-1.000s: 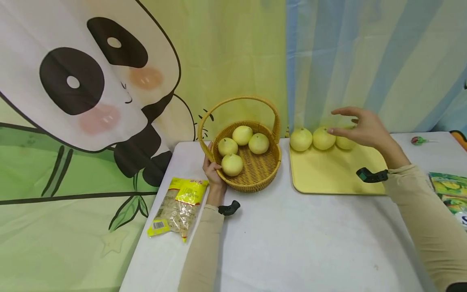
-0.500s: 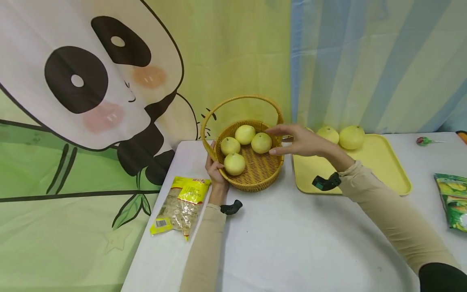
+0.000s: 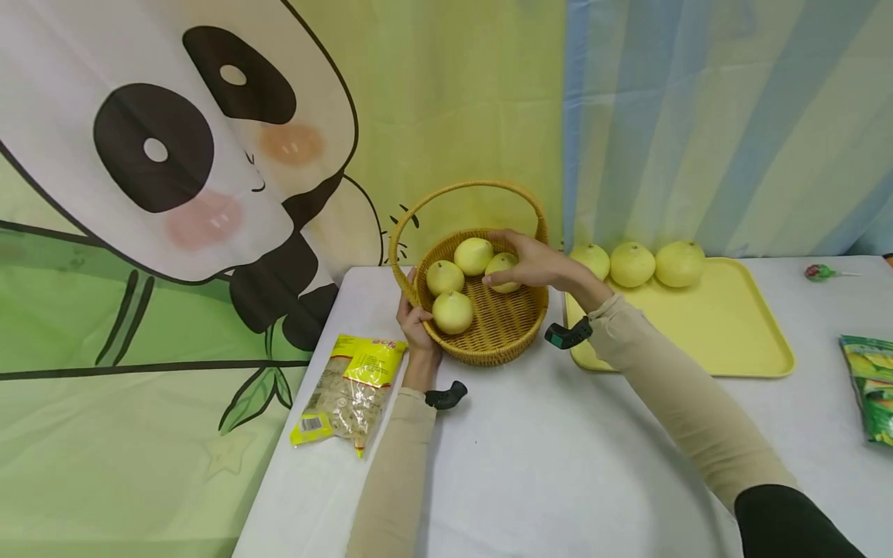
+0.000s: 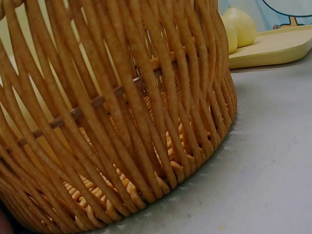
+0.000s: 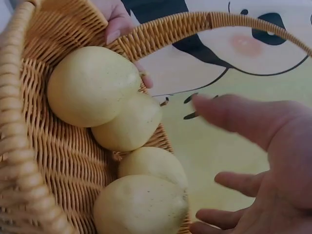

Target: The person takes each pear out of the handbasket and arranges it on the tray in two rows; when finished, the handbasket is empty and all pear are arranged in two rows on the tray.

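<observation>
A round wicker basket (image 3: 498, 333) with a tall handle holds several pale yellow-green pears (image 3: 453, 312). My left hand (image 3: 416, 329) grips its left rim, thumb over the edge; the left wrist view shows mostly the woven wall (image 4: 122, 107). My right hand (image 3: 543, 263) is over the basket's right side, thumb and fingers spread around the right-hand pear (image 3: 507, 286) as seen from the head. In the right wrist view, the right hand's fingers (image 5: 292, 131) are spread and hold nothing, with a gap between them and the pears (image 5: 141, 204).
Right of the basket lies a yellow tray (image 3: 705, 333), with three pears (image 3: 632, 264) along its back edge. A yellow-labelled clear bag (image 3: 349, 387) lies left of my left forearm. Farther right are a lollipop (image 3: 822, 272) and a green packet (image 3: 872, 387). Printed curtains (image 3: 488, 101) hang behind.
My right hand has swung left from above the tray's pears to over the basket, fingers spread throughout. The left hand keeps its grip on the basket. The head view has shifted slightly.
</observation>
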A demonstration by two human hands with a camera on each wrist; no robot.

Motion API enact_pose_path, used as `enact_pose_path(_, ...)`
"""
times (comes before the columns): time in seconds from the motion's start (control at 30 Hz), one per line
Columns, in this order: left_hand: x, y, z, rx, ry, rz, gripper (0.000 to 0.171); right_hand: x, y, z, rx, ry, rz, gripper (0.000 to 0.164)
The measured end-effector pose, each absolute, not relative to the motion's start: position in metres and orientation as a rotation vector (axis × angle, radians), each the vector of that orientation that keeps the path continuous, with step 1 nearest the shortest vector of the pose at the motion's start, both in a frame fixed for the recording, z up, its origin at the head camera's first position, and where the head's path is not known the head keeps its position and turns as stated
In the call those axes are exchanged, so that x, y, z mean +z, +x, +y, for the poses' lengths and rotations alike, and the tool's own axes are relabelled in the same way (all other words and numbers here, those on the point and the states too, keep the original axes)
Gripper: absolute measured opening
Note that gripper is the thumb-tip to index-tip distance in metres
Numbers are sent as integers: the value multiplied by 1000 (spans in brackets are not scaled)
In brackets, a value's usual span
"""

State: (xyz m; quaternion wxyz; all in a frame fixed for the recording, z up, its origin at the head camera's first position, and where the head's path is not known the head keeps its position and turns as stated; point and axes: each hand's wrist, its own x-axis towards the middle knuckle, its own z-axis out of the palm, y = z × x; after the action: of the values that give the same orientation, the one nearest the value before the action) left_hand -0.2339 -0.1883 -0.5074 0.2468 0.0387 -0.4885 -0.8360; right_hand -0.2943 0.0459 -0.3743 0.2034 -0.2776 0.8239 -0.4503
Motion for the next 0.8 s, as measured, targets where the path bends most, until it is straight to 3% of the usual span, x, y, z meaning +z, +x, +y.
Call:
enact_pose_path(0.4,-509,-234,-184,-2286,97,-1314,92,-388,-313,29,-1271,-495,2223,86)
enact_pose_path(0.8,-509,-236,-189,-2261,110,-1350,94,-407,-309,17,-1302,-439,2287,93)
